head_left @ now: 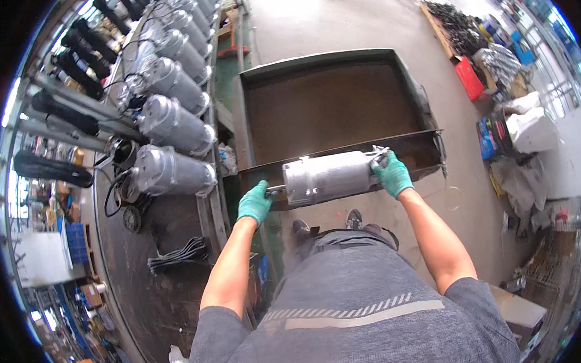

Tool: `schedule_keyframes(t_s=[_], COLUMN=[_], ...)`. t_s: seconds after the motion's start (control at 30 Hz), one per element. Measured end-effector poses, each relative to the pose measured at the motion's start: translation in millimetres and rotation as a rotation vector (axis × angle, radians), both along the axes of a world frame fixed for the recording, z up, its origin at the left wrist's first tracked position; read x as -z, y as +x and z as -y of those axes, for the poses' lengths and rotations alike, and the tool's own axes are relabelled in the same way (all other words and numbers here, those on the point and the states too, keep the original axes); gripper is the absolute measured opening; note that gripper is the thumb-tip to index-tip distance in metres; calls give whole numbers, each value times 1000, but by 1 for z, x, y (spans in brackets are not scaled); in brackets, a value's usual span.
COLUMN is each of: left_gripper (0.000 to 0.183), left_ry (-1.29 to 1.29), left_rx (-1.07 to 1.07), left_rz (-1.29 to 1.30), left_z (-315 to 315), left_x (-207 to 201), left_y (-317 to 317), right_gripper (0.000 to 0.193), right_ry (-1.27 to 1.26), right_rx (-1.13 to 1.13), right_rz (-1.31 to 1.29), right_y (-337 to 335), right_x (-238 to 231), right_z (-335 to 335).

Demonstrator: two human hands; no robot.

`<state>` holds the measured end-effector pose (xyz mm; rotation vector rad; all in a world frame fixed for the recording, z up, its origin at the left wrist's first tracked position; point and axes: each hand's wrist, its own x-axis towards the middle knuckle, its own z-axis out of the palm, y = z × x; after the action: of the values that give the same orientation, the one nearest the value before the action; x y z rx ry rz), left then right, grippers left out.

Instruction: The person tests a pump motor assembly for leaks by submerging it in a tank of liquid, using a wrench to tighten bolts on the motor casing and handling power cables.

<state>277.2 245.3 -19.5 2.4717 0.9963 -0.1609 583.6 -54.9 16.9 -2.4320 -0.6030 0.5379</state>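
Note:
I hold a silver metal cylinder (pixel 330 177) lying sideways across the near rim of a large dark metal tray cart (pixel 329 107). My left hand (pixel 255 202), in a green glove, grips the thin shaft sticking out of the cylinder's left end. My right hand (pixel 391 173), also green-gloved, is closed around the fittings at its right end. The tray holds nothing else that I can see.
A long workbench (pixel 169 253) on my left carries a row of several similar silver cylinders (pixel 169 125) with black cables. A bundle of black cable (pixel 176 254) lies on it. Boxes, bags and crates (pixel 511 124) crowd the floor at right.

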Motion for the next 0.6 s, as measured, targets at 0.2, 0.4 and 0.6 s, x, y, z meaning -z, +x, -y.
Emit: schedule_keyframes(t_s=[0.2, 0.4, 0.6], left_gripper=[56, 82, 34], left_ry=[-135, -169, 16], left_rx=[-132, -281, -468], left_rz=[118, 373, 508], left_z=[16, 26, 50], left_x=[-13, -6, -9], left_y=[-10, -34, -38], right_gripper=[62, 53, 33], right_ry=[90, 385, -57], right_rx=[-23, 110, 613], right_rz=[-194, -49, 328], right_y=[0, 53, 142], right_x=[2, 10, 145], right_z=[11, 95, 226])
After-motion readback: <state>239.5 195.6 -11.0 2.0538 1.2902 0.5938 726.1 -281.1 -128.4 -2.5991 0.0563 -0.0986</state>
